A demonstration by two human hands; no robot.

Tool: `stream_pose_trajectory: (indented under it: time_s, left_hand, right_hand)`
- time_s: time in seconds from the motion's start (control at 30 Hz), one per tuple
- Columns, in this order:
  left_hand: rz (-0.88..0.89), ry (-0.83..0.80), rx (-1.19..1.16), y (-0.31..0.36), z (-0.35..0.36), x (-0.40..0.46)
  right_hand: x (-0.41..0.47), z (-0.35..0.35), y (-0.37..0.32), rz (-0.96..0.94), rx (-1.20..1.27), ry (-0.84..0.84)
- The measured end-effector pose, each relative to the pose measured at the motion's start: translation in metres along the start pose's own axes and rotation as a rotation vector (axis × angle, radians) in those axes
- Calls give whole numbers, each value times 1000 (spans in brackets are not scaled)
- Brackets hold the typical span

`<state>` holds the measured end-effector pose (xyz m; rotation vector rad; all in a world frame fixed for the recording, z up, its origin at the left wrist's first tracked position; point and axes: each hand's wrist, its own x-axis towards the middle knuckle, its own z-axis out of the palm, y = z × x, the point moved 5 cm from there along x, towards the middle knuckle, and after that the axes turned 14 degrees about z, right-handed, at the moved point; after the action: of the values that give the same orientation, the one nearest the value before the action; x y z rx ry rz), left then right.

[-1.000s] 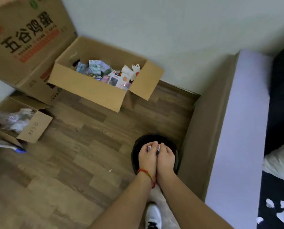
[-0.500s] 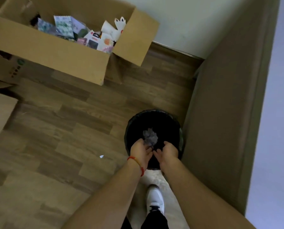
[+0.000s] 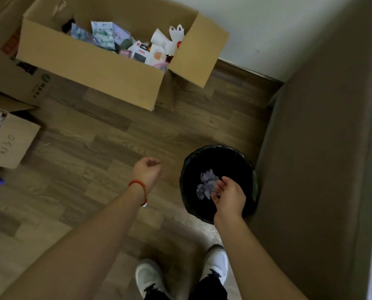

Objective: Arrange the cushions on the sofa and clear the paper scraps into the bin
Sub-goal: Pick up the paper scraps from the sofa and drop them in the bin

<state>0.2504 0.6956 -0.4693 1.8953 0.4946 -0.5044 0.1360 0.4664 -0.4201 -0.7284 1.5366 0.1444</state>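
Scraps point(image 3: 207, 184): seen lying in bin point(image 3: 218, 151), beside sofa point(image 3: 323, 161). R hand point(image 3: 229, 197): over bin, fingers loose, nothing held. L hand point(image 3: 147, 172): off to the side, loosely curled, empty. Scrap step judged approx. done; cushions not in view, status unknown.

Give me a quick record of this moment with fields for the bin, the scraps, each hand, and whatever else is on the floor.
bin: round black bin on the wood floor, beside the brown sofa side
scraps: pale crumpled paper scraps lying inside the bin
left hand: left hand loosely curled, holding nothing, over the floor left of the bin
right hand: right hand over the bin, fingers relaxed, empty
other: open cardboard box filled with packets
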Motion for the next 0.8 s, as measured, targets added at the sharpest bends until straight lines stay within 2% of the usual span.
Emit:
stream_pose_trajectory:
  time_s: [0.13,0.27,0.4,0.5,0.6,0.67,0.73,0.8]
  left_hand:
    - [62,-227,440,-90,-14,50]
    - [80,-392,731,-190,-4,82]
    - [102,-522,868,-285,15,103]
    - [90,-426,868,-323,20,109]
    - [112,-284,816,-333,21,115]
    - [104,-263,777,-341,19,117]
    - [94,-231,726,-328,13,115]
    - [202,-101,622,-287,11,102]
  right_hand:
    - [27,24,22,-128,59,18]
    - [66,48,29,-355,66,5]
    - [112,64,12,-491,42,16]
    - [136,68,-5,-475,72,45]
    - [145,70,-10,-523,40,17]
    - [147,70,-5,-518,18,15]
    - [147,69,3,-453,48,11]
    - [142,65,10,-409,35,15]
